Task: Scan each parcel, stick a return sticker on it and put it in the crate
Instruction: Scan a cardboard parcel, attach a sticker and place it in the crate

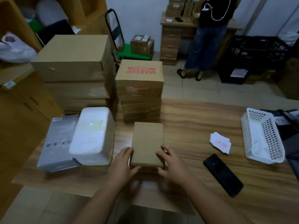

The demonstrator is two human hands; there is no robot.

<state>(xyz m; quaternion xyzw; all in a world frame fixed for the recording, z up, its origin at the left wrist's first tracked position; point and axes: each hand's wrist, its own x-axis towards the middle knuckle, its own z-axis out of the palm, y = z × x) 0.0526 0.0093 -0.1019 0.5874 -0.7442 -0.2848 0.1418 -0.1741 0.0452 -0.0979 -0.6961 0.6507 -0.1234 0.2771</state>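
Note:
A small brown cardboard parcel (147,143) lies on the wooden table (194,120) in front of me. My left hand (123,164) grips its near left corner, fingers on the side and thumb under the front edge. My right hand (171,164) grips the near right corner in the same way. A loose pile of white stickers with red print (220,142) sits to the right. A black phone-like device (223,174) lies flat at the near right. A white perforated basket (262,135) stands at the table's right edge.
A white foam box (92,135) and a grey box (56,143) sit at my left. Stacked cartons (74,70) and a "MAKEUP" carton (140,75) fill the far left. A person (208,38) stands by a desk; black crates (257,52) stand at the back right.

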